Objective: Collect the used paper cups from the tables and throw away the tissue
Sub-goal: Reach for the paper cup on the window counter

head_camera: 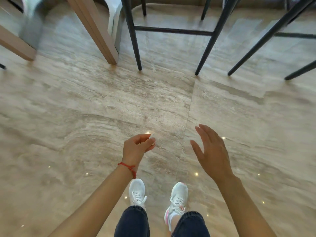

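Observation:
I am looking straight down at a marble floor. My left hand (138,147), with a red string bracelet at the wrist, is curled with thumb and forefinger pinched on a small white scrap that looks like tissue (152,136). My right hand (212,151) hovers beside it, palm down, fingers spread and holding nothing. No paper cup is in view.
Black chair legs (135,41) with a crossbar (172,30) stand ahead, and more black legs (266,40) to the right. Wooden table legs (95,29) and a white chair (113,16) are at the upper left. My white sneakers (137,192) stand on the beige floor (85,108).

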